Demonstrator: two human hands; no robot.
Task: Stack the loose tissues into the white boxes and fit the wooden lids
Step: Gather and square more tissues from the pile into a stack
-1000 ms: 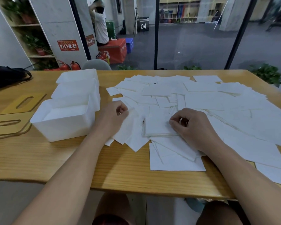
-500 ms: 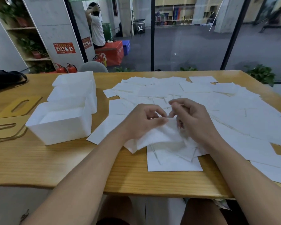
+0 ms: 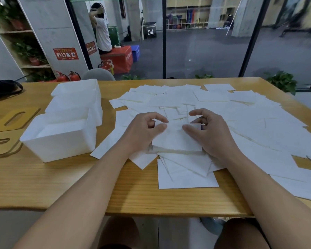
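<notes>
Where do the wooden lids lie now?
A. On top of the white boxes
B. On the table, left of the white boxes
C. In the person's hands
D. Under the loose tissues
B: the wooden lids lie flat on the table, left of the white boxes.

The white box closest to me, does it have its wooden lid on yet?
No, it is open. The nearest white box has no lid on top, and tissues show inside. The wooden lids lie flat on the table beside it.

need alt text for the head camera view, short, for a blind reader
A person's left hand and right hand square up a small stack of tissues on a wooden table strewn with loose tissues. At left stand open white boxes and wooden lids.
</notes>
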